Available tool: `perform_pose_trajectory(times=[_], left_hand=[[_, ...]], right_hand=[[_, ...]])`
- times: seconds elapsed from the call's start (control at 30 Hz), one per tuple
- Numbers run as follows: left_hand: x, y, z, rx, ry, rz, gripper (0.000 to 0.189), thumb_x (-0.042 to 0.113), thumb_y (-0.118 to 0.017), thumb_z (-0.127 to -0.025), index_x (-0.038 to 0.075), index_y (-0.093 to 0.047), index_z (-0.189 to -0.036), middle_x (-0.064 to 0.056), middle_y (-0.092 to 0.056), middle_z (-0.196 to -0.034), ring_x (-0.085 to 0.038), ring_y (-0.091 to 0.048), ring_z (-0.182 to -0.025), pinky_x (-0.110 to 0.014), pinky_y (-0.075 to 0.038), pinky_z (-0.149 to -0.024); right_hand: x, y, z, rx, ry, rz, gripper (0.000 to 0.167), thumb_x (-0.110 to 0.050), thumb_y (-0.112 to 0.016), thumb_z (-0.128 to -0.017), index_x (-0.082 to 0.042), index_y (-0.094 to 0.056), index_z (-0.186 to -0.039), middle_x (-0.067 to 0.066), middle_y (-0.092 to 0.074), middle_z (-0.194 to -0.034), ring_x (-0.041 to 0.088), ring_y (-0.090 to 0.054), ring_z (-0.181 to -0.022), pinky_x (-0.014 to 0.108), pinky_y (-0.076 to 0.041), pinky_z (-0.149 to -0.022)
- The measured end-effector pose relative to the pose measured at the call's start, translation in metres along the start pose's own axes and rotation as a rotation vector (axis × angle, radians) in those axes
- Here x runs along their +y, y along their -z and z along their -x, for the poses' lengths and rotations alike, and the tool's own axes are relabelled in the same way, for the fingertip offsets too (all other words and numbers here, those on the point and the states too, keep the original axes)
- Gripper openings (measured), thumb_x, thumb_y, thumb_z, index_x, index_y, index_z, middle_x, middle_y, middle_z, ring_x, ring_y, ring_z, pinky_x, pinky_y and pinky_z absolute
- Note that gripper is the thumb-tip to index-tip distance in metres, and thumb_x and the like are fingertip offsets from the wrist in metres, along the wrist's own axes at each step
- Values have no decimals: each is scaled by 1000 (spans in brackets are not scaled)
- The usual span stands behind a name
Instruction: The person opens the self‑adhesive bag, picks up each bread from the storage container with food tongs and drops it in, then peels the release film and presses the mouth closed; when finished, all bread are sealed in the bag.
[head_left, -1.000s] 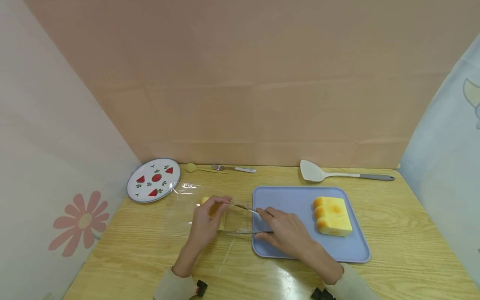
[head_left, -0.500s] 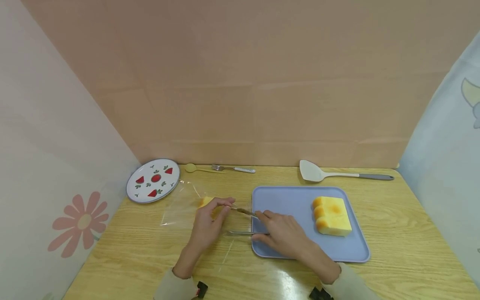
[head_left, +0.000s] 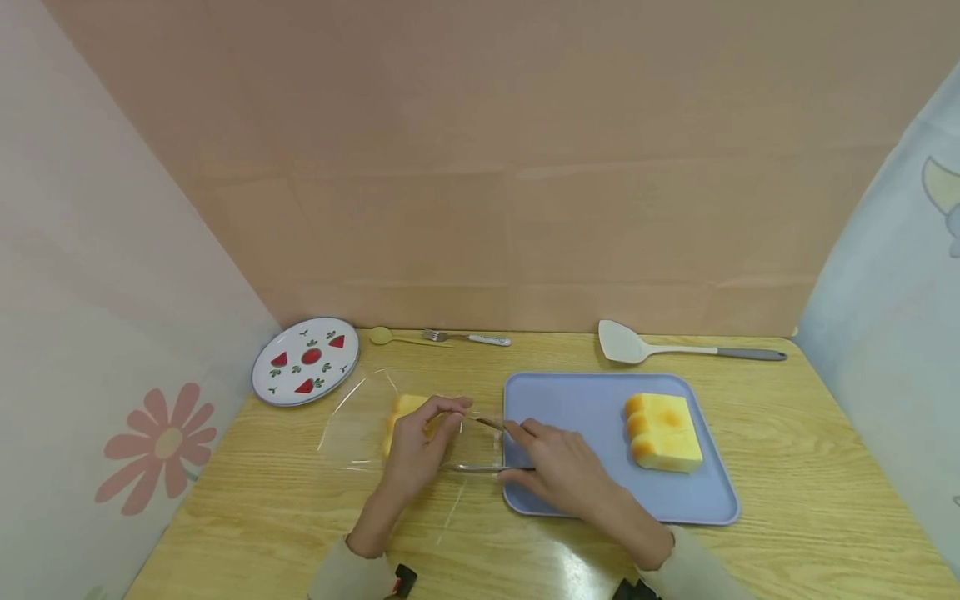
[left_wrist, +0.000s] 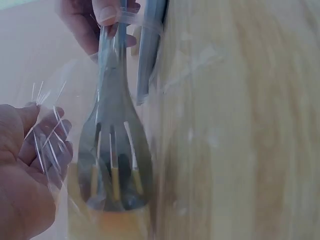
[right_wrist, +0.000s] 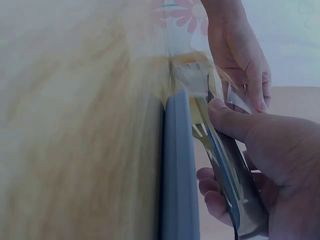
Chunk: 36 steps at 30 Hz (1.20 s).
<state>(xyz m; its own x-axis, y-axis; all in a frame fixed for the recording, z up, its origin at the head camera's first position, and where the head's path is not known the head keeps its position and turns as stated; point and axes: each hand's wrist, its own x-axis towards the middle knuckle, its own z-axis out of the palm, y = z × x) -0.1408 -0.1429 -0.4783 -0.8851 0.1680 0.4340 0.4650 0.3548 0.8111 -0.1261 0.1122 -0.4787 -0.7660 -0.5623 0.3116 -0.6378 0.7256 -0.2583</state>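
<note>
My left hand (head_left: pixel 412 442) pinches the edge of a clear plastic bag (head_left: pixel 352 433). The bag lies on the table with a yellow, brown-crusted bread piece (head_left: pixel 405 406) inside, partly covered by that hand. My right hand (head_left: pixel 562 462) holds metal tongs (head_left: pixel 480 468) by their arms, thumb and fingers on opposite sides. The tongs' slotted head (left_wrist: pixel 115 165) reaches into the bag, right at the bread. Whether the tongs grip the bread I cannot tell. A second bread piece (head_left: pixel 663 429) sits on the right side of a blue tray (head_left: pixel 562 400).
Along the back lie a fruit-patterned plate (head_left: pixel 292 383), a yellow spoon (head_left: pixel 381 335), a fork (head_left: pixel 487 340) and a spatula with grey handle (head_left: pixel 622 342). The tray's left rim is right beside the bag's mouth, beneath the right hand.
The right hand has shifted slightly left with the tongs. More of the bagged bread now shows left of my left hand, and the bag's far end has changed shape.
</note>
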Motion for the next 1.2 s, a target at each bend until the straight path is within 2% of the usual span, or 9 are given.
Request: perform_pose_trajectory(times=[0.1,0.2,0.33,0.43,0.57,0.73,0.93,1.07,1.2], left_hand=[[1,-1,0,0,-15,-29,8,11,-72,-108,5,-76,-110,0,-83,-123,-27,-76,-124,-47,-59,-110],[1,-1,0,17,11,-35,7,11,-73,-108,5,-76,-110,-3,-83,-123,-31,-76,-126,-57,-57,-111],[0,2,-1,32,48,-62,7,12,-74,-107,7,-77,-108,-5,-83,-123,-33,-75,-127,-59,-54,-113],[-3,4,-2,12,13,-129,5,12,-74,-107,8,-78,-108,-6,-83,-123,-31,-76,-124,-56,-57,-110],[-6,6,-1,-32,-83,-241,5,6,-76,-104,9,-77,-108,-8,-83,-122,-29,-80,-115,-52,-63,-100],[-8,7,0,-51,-114,-315,8,6,-78,-103,11,-77,-109,-6,-83,-123,-28,-80,-114,-51,-65,-98],[-8,5,0,-48,-110,-327,4,12,-75,-107,11,-76,-111,-5,-83,-125,-30,-79,-116,-52,-64,-99],[-7,4,0,-26,-113,-306,4,13,-73,-108,10,-75,-111,-4,-83,-124,-29,-79,-116,-51,-64,-98],[-6,3,-1,4,-128,-261,5,11,-73,-108,7,-75,-111,-5,-83,-124,-29,-78,-121,-53,-63,-102]], right_hand=[[-2,-2,-1,-28,-13,-15,68,-52,-87,-93,-2,-73,-137,2,-73,-102,16,-69,-75,34,-57,-57],[-3,-3,-1,-57,-34,-33,69,-53,-86,-94,0,-73,-137,5,-75,-104,18,-72,-77,36,-59,-60],[-1,-2,0,-86,-55,-56,71,-55,-85,-94,0,-73,-137,5,-76,-106,20,-74,-82,37,-60,-63],[2,-2,0,-91,-57,-70,71,-57,-85,-93,-2,-73,-136,3,-75,-104,17,-73,-82,37,-59,-62],[5,-1,1,-86,-45,-81,68,-57,-85,-93,-3,-74,-133,0,-73,-99,12,-67,-76,34,-55,-59],[7,-1,1,-78,-25,-79,65,-55,-84,-95,-1,-75,-131,-1,-72,-96,9,-64,-73,31,-54,-57],[8,-1,1,-58,-1,-66,65,-51,-84,-96,1,-74,-135,3,-76,-103,14,-70,-77,33,-58,-60],[8,-1,1,-37,5,-48,66,-50,-85,-95,-1,-73,-137,4,-78,-109,17,-73,-81,36,-61,-62],[6,-1,0,-26,5,-53,68,-50,-86,-94,-2,-73,-140,4,-78,-111,19,-75,-85,38,-62,-66]])
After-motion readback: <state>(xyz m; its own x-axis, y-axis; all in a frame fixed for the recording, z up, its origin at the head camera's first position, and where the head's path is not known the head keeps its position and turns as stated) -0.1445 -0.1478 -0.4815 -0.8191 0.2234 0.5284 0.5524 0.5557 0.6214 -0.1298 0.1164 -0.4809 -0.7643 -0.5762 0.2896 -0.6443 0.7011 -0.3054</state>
